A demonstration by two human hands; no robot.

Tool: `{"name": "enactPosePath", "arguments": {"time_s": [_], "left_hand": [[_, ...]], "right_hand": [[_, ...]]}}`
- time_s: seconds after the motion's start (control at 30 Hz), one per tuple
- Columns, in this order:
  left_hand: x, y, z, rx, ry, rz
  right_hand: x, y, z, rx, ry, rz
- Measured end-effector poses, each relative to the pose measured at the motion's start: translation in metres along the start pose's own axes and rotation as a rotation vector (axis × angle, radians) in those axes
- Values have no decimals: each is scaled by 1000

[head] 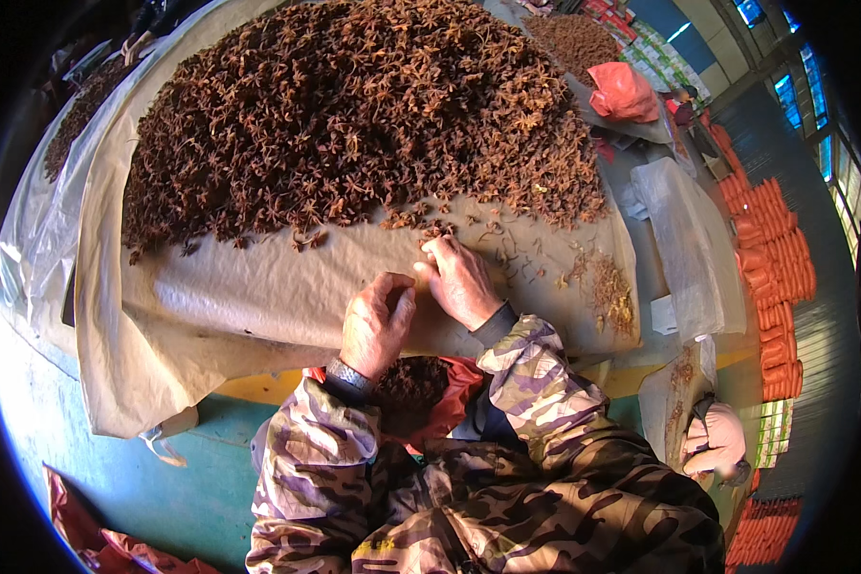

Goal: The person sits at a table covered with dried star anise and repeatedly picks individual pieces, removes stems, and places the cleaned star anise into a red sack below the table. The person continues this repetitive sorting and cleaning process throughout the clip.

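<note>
A large heap of dried star anise (359,115) covers the far part of a cloth-topped table (258,287). My right hand (466,283) is at the near edge of the heap, its curled fingertips against a few loose star anise pieces (439,228). Whether it pinches one is hidden by the fingers. To its left, my left hand (377,323) hovers over the bare cloth, thumb and forefinger bent towards each other; anything between them is too small to tell. Thin stems (516,258) are scattered right of my right hand. Below my wrists, a red sack (463,391) holds dark contents.
Yellowish debris (613,294) lies at the cloth's right corner. A tied red bag (623,92) and a clear plastic sheet (689,244) are to the right. Beyond them are stacked orange sacks (771,244) and a bending person (714,438). Another red sack (122,549) lies on the green floor at lower left.
</note>
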State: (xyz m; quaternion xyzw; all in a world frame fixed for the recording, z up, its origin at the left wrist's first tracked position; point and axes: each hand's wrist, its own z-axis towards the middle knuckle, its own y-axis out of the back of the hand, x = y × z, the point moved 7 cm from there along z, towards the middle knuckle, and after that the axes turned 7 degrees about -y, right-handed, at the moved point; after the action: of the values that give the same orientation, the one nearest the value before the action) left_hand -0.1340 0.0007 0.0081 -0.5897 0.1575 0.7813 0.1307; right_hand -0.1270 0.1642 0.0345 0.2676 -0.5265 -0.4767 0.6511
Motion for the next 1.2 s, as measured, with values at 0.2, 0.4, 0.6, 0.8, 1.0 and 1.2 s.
{"name": "enactPosePath", "arguments": {"time_s": [0.2,0.4,0.6,0.8,1.0,1.2], "left_hand": [[31,2,3,-141,360,-823],[57,8,15,-260,447,-1575],[68,16,21,-279,452,-1797],[62,17,22,-205,456,-1700],[40,6,15,-123,416,-935],[35,0,12,-28,371,-834]], "right_hand": [[-2,0,3,-18,14,56],[1,5,5,25,-43,-14],[16,8,-2,45,12,182],[39,15,-4,129,0,349],[46,19,-6,138,28,376],[33,16,-19,200,-84,457]]}}
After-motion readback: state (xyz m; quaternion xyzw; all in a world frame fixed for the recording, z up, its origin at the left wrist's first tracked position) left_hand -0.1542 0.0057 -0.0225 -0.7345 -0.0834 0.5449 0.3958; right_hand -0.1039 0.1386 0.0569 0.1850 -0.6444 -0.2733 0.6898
